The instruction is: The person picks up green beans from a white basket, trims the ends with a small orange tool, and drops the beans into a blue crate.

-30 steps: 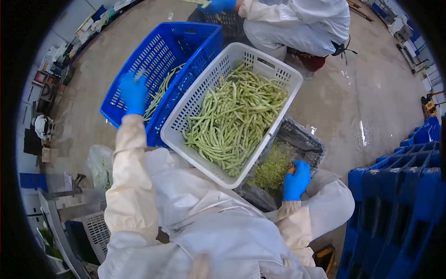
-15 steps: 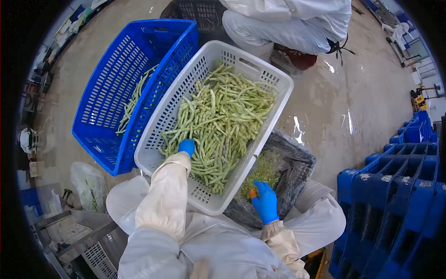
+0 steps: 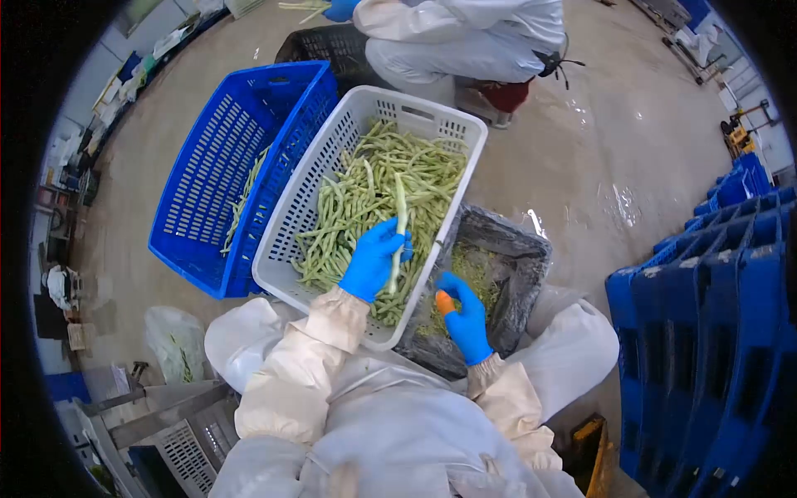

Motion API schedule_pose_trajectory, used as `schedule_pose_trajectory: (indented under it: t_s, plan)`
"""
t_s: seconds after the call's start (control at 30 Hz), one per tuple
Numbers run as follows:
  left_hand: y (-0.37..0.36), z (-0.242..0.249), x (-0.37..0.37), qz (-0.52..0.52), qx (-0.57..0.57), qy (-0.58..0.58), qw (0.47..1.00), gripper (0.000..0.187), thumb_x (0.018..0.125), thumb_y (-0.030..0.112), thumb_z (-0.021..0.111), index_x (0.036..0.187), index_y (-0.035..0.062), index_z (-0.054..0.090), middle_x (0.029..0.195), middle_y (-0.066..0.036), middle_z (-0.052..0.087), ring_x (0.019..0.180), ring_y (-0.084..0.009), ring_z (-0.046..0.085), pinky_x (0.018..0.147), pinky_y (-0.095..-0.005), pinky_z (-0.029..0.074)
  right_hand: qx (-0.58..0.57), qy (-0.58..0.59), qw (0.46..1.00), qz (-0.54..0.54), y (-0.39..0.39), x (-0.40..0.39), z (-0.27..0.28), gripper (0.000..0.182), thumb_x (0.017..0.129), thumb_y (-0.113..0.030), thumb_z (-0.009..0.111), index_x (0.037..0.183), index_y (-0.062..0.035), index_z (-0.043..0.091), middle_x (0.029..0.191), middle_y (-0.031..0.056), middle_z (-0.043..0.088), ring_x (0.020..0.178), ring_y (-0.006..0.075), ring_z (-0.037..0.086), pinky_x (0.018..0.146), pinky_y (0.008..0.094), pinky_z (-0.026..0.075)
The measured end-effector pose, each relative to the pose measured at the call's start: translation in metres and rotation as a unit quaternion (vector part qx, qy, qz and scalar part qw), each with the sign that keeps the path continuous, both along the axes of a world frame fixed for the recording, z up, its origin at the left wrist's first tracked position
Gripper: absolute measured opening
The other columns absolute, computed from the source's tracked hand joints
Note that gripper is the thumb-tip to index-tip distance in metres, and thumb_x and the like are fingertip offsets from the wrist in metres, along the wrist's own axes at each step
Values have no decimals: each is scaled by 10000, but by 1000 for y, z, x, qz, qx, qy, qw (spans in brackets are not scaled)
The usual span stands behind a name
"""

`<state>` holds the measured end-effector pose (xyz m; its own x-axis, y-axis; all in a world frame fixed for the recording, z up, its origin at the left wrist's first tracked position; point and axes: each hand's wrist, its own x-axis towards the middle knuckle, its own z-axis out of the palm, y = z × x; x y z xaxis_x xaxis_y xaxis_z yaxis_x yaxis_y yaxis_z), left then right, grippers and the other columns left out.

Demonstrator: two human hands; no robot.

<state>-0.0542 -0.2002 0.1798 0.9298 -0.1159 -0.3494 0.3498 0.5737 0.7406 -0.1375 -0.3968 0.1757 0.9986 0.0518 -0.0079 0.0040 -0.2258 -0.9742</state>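
My left hand [image 3: 373, 260], in a blue glove, is closed around a long pale green bean [image 3: 401, 203] that stands upright over the white basket [image 3: 270, 264]. Below it, a heap of green beans [image 3: 332, 217] fills much of that basket. Also gloved in blue, my right hand [image 3: 466, 319] hovers over the near side of a crate lined with dark plastic [image 3: 523, 286]. An orange cover [image 3: 446, 302] wraps one of its digits. Its fingers look apart, and I see nothing held in them. Green trimmings [image 3: 476, 270] lie in the lined crate.
Left of the white basket stands a blue basket [image 3: 195, 183] with some beans [image 3: 246, 199] inside. A dark crate [image 3: 328, 43] and a co-worker in white [image 3: 465, 46] are beyond. Blue pallets [image 3: 697, 332] stand at the right. A clear plastic bag [image 3: 177, 340] sits at lower left.
My left hand has risen from the bean heap and come right, now with a bean in it. My right hand has shifted slightly up and left. The camera view has tilted.
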Motion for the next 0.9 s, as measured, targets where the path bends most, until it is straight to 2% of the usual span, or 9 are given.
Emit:
schedule_pose_trajectory:
  t_s: [0.17,0.3,0.47,0.5,0.53,0.6,0.63,0.7,0.9]
  plan:
    - [-58,29,-30,-86,-1,14,996,296,821,71,578,1099,-16,526,922,-76,598,797,-156,586,691,-281,493,155,-5,986,-62,-11,-3,38,436,817,-23,562,1240,-36,461,1076,89,580,908,158,574,791,293,462]
    - [-85,28,-44,-138,125,-51,981,259,801,56,572,1047,-23,558,887,-56,609,800,-138,579,732,-251,460,107,-19,994,-17,-32,-12,27,322,826,-38,559,1147,-26,532,983,69,612,873,128,575,771,272,454]
    - [-72,43,-30,29,140,-101,985,228,804,71,585,1017,-5,563,894,-63,610,841,-146,580,757,-262,458,-29,-61,987,-148,-64,-13,23,94,805,-89,590,879,-34,608,768,94,624,724,165,593,670,292,457]
    - [-65,53,-27,54,130,-86,986,219,810,80,584,1012,0,557,895,-66,609,849,-151,580,755,-272,462,-221,-51,965,-129,-75,-13,17,118,796,-107,605,891,-38,603,805,103,626,747,208,604,677,319,464]
    - [-61,64,-27,79,119,-70,987,211,817,88,583,1008,4,552,896,-69,608,857,-155,581,754,-282,465,-218,-54,966,-128,-77,-15,14,118,796,-107,605,891,-38,603,805,103,626,747,208,604,677,319,464]
    - [-63,76,-29,104,140,-73,982,196,823,84,584,999,10,542,898,-74,607,831,-160,588,720,-280,478,-426,-148,889,-82,-76,-18,6,179,791,-118,606,952,-39,603,869,129,628,790,274,608,693,346,472]
    - [-62,75,-28,95,166,-94,977,195,818,73,588,998,10,544,897,-75,607,813,-154,591,695,-267,481,-423,-151,890,-82,-69,-17,10,179,791,-118,606,952,-39,603,869,129,628,790,274,608,693,346,472]
    - [-63,67,-26,82,190,-139,969,195,806,49,600,990,8,550,870,-69,609,749,-139,596,630,-230,478,-6,-158,987,-39,-47,-18,21,240,793,-123,600,1018,-39,594,925,148,623,823,316,599,708,366,476]
    - [-78,69,-32,91,223,-148,959,178,789,46,610,956,6,565,812,-53,610,698,-127,593,620,-229,473,-27,-129,991,32,-38,-22,31,228,806,-128,582,1012,-32,602,892,171,621,816,321,597,703,373,472]
